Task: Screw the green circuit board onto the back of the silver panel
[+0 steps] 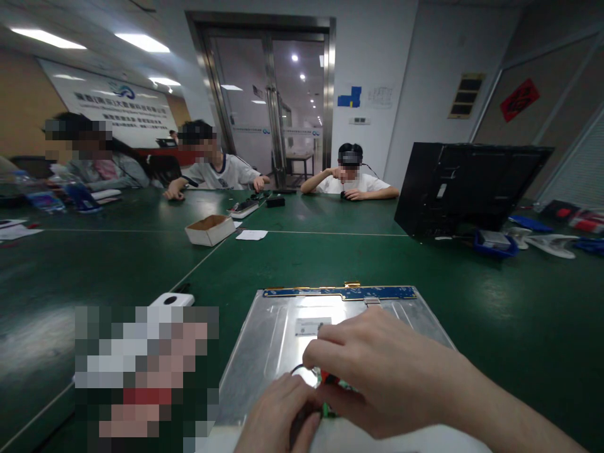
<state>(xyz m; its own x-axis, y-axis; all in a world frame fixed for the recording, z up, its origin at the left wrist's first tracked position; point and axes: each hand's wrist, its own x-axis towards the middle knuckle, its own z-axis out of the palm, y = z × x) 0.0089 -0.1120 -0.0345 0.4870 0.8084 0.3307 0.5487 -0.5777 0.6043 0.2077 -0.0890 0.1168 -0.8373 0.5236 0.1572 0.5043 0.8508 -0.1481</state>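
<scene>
A flat display panel [245, 358] lies metal back up in front of me, with a blue circuit strip [302, 293] along its far edge and a printed label [306, 326] near its middle. My right hand [377, 368] is over its near half, fingers curled down around a small red and black thing [329, 378] that is mostly covered. Against it, my left hand [283, 409] has its fingers bent together; what they hold is hidden. A thin dark wire [297, 367] shows by the fingertips. Bits of a green circuit board [329, 411] peek out below.
On the green table [330, 258], a white device [172, 300] lies left of the panel, partly blurred out. Farther off are an open box [210, 231] and a paper slip [251, 235]. A black monitor housing [472, 189] and a blue tray [495, 245] stand right. Several people sit opposite.
</scene>
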